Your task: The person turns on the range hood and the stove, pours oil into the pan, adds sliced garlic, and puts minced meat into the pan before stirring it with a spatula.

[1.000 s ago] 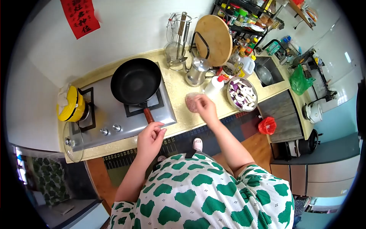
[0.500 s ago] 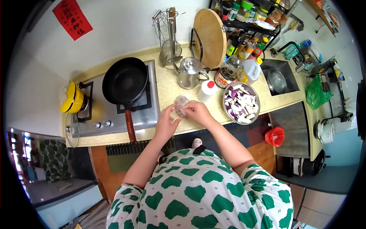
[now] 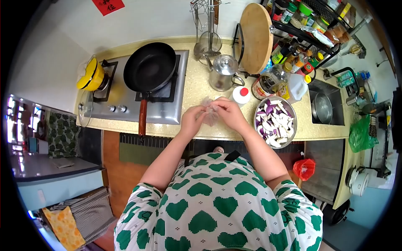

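Observation:
Both my hands are over the counter's front part, pinching a crumpled piece of thin clear plastic (image 3: 210, 116). Whether it is a bag or a glove I cannot make out. My left hand (image 3: 193, 120) grips its left side, fingers curled in. My right hand (image 3: 230, 113) holds its upper right part, the fingertips close to those of the left. Just beyond my right hand stands a white bottle with a red cap (image 3: 240, 96). To the right, a metal bowl (image 3: 294, 133) holds cut purple-skinned eggplant pieces (image 3: 274, 121).
Left of my hands, a black frying pan (image 3: 150, 67) rests on the gas stove (image 3: 167, 113), its handle over the front edge. A metal pot (image 3: 223, 73), round cutting board (image 3: 255, 37) and sauce bottles (image 3: 272, 79) stand behind. The sink (image 3: 339, 94) is at right.
My fingertips have come closer together at the plastic's upper part, and it now hangs spread below them. The whole view has shifted, so the counter things appear farther right and the stove higher.

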Motion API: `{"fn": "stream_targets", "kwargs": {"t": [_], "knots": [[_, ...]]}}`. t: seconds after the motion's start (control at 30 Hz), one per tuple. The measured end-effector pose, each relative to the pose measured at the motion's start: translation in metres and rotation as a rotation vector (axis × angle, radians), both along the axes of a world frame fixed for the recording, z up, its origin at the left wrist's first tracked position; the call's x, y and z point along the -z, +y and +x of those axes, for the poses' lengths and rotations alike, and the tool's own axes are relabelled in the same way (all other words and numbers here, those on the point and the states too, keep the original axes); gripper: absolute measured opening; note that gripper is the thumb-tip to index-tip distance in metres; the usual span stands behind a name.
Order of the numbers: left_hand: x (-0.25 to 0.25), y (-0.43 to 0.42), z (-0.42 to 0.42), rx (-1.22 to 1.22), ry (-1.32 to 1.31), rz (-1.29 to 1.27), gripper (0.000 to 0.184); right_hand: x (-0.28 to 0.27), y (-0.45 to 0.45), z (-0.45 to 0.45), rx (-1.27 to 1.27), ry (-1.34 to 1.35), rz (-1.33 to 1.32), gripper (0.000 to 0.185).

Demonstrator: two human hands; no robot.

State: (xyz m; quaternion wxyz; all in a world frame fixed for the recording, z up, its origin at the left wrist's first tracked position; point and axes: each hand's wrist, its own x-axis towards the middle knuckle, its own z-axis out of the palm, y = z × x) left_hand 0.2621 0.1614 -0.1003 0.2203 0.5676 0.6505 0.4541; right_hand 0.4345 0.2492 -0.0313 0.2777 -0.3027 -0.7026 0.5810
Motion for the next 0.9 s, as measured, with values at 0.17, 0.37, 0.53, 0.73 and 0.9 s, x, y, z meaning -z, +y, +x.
{"fn": "stream_targets", "kwargs": {"t": [0.17, 0.37, 0.53, 0.73, 0.9], "knots": [[-0.003, -0.009, 0.006, -0.054, -0.438, -0.173, 0.009, -0.015, -0.001, -0.004, 0.075, 0.157, -0.340, 0.033], [0.027, -0.024, 0.008, -0.060, -0.627, -0.203, 0.008, 0.042, -0.013, 0.010, 0.017, -0.381, 0.017, 0.031], [0.031, -0.028, 0.010, -0.010, -0.648, -0.198, 0.010, 0.036, -0.028, 0.002, 0.074, -0.500, 0.103, 0.014], [-0.013, -0.029, -0.014, 0.169, -0.331, -0.269, 0.026, 0.031, -0.018, 0.015, 0.123, -0.500, 0.246, 0.011], [-0.015, -0.036, -0.032, -0.029, -0.324, -0.190, 0.032, 0.039, -0.010, 0.033, 0.211, -0.493, 0.156, 0.013]]}}
